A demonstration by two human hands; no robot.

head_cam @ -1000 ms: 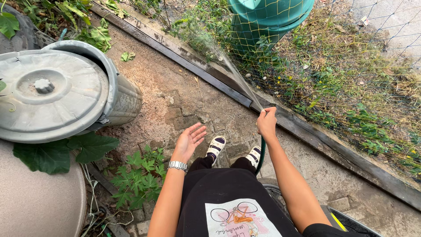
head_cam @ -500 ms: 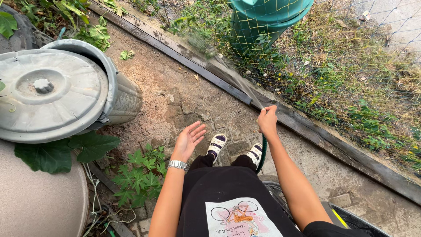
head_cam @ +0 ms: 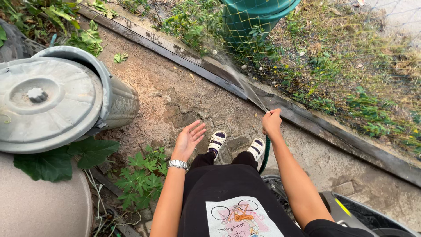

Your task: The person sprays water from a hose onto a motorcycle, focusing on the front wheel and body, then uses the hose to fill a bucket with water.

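- A grey metal bin [head_cam: 116, 98] stands at the left edge of the paved ground [head_cam: 184, 101], its round ribbed lid [head_cam: 46, 103] resting askew on top, with a small knob at the centre.
- Broad green leaves [head_cam: 66, 158] lie under the lid's near rim, and a low leafy weed [head_cam: 140, 177] grows from the paving just beside the person's left arm.
- The left hand [head_cam: 189, 138] hangs open over the ground, palm up, fingers spread wide and loosely curled, holding nothing; a metal wristwatch [head_cam: 177, 165] sits on the wrist.
- Two white sandals [head_cam: 216, 143] stand on the stone paving between the two hands.
- The right hand [head_cam: 272, 123] is closed around the end of a dark green hose [head_cam: 265, 156], which drops from the fist past the right foot.
- A spray of water [head_cam: 245, 85] shoots from the fist up and to the left, across a dark wooden border plank [head_cam: 315, 127] that runs diagonally along the paving's far edge.
- Beyond the plank, a yellow-green mesh fence [head_cam: 351, 66] covers weedy grass, and a teal barrel [head_cam: 254, 17] stands at the top edge behind it.
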